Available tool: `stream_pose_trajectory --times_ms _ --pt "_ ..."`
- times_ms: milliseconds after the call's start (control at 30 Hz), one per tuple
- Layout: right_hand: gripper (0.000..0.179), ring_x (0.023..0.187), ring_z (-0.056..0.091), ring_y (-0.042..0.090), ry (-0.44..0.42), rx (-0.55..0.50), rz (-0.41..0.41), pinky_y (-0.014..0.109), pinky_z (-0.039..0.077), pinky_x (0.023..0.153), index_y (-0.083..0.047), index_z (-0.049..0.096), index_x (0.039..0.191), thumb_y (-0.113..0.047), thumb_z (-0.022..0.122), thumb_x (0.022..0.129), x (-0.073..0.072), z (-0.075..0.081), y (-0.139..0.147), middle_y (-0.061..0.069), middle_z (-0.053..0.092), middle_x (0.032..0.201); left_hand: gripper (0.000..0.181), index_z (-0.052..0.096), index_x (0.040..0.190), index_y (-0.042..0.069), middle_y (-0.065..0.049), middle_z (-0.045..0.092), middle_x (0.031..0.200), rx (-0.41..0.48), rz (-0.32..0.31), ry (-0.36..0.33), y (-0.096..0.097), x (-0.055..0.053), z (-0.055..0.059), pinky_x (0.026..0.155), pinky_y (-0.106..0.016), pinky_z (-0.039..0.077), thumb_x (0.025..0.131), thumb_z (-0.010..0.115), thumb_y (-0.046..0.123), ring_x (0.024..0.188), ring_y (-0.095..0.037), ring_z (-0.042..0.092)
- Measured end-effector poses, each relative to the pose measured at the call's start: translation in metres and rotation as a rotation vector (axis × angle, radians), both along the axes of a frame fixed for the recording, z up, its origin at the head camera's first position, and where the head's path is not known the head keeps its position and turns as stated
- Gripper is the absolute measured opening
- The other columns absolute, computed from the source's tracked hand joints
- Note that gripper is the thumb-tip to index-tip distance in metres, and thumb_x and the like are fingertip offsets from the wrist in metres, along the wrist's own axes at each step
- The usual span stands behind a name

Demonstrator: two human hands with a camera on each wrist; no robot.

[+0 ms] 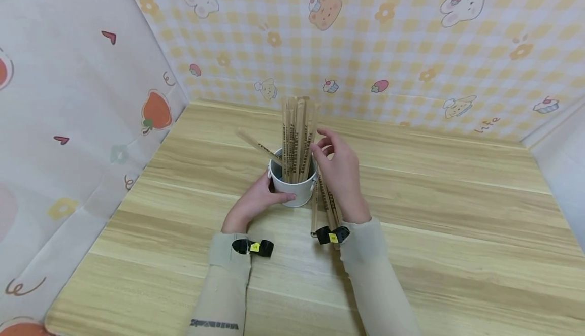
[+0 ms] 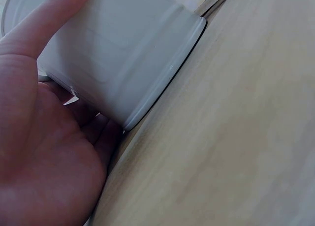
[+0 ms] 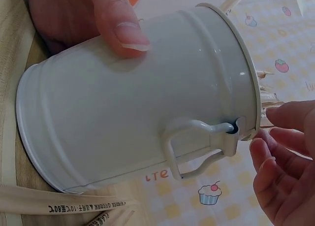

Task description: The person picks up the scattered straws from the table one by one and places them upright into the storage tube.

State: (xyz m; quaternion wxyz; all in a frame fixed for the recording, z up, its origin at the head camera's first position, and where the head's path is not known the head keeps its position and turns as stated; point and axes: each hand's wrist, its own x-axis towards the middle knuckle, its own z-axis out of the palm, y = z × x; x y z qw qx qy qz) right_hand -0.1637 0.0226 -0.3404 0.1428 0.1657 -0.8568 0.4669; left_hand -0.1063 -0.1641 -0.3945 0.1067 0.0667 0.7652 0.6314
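Observation:
A small white metal bucket (image 1: 297, 193) with side handles stands on the table, holding several straws in brown paper wrappers (image 1: 297, 138). My left hand (image 1: 256, 199) grips the bucket from the left, thumb across its front; in the left wrist view the other fingers go behind it. At the rim's right side is my right hand (image 1: 340, 168), its fingers loosely bent beside the rightmost straws. In the right wrist view, its thumb and fingers (image 3: 290, 120) stand apart near the bucket's mouth. One straw (image 1: 258, 144) leans far out to the left.
More wrapped straws (image 1: 328, 199) lie on the table right of the bucket, partly under my right wrist. The wood-patterned table (image 1: 448, 214) extends to both sides. A yellow checked cloth (image 1: 365, 46) hangs behind, and a pale printed cloth (image 1: 82, 112) is at the left.

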Motion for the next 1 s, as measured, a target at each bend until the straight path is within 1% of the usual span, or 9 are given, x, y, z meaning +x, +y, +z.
stream_pose_trajectory --times_ms 100,267,467,600,833,1000 --pt "0.034 0.075 0.055 0.013 -0.037 -0.021 -0.014 0.027 0.045 0.061 -0.012 0.056 0.116 -0.027 0.06 0.086 -0.001 -0.001 0.003 -0.001 0.06 0.087 0.089 0.022 0.141 0.024 0.002 0.044 0.13 -0.011 0.008 -0.005 0.0 0.001 0.0 0.1 -0.035 0.029 0.069 0.076 0.02 0.117 -0.015 0.041" --pt "0.034 0.078 0.055 0.013 -0.108 -0.049 -0.048 0.028 0.045 0.064 -0.013 0.057 0.116 -0.032 0.056 0.087 -0.006 -0.003 0.013 -0.001 0.059 0.09 0.089 0.023 0.14 0.025 0.002 0.043 0.13 0.009 0.006 -0.008 0.0 0.002 -0.002 0.1 -0.036 0.029 0.07 0.076 0.019 0.118 -0.016 0.041" --pt "0.038 0.082 0.056 0.016 -0.18 -0.037 -0.063 0.031 0.047 0.067 -0.013 0.054 0.119 -0.034 0.056 0.087 -0.014 -0.007 0.026 0.002 0.061 0.094 0.09 0.022 0.141 0.025 0.002 0.043 0.131 0.001 0.004 -0.002 0.0 0.001 -0.003 0.1 -0.036 0.028 0.069 0.076 0.02 0.118 -0.017 0.04" --pt "0.044 0.085 0.057 0.017 -0.248 -0.013 -0.053 0.033 0.048 0.069 -0.013 0.049 0.124 -0.032 0.058 0.086 -0.018 -0.012 0.033 0.002 0.061 0.097 0.091 0.021 0.141 0.027 0.001 0.042 0.131 0.001 0.002 -0.007 0.0 0.0 -0.004 0.1 -0.037 0.029 0.069 0.076 0.019 0.118 -0.018 0.04" --pt "0.051 0.083 0.057 0.016 -0.344 0.061 -0.035 0.032 0.047 0.067 -0.013 0.043 0.129 -0.028 0.061 0.084 -0.025 -0.025 0.043 0.001 0.061 0.098 0.093 0.02 0.141 0.03 0.001 0.042 0.13 0.026 -0.004 -0.006 0.001 -0.001 -0.003 0.099 -0.037 0.03 0.069 0.076 0.017 0.117 -0.019 0.041" --pt "0.056 0.088 0.057 0.021 -0.433 0.129 0.023 0.036 0.047 0.072 -0.01 0.039 0.132 -0.025 0.062 0.083 -0.028 -0.034 0.05 0.006 0.058 0.102 0.094 0.019 0.141 0.03 -0.001 0.041 0.132 0.036 -0.007 0.001 0.001 -0.001 -0.003 0.099 -0.038 0.03 0.068 0.077 0.016 0.118 -0.02 0.04"
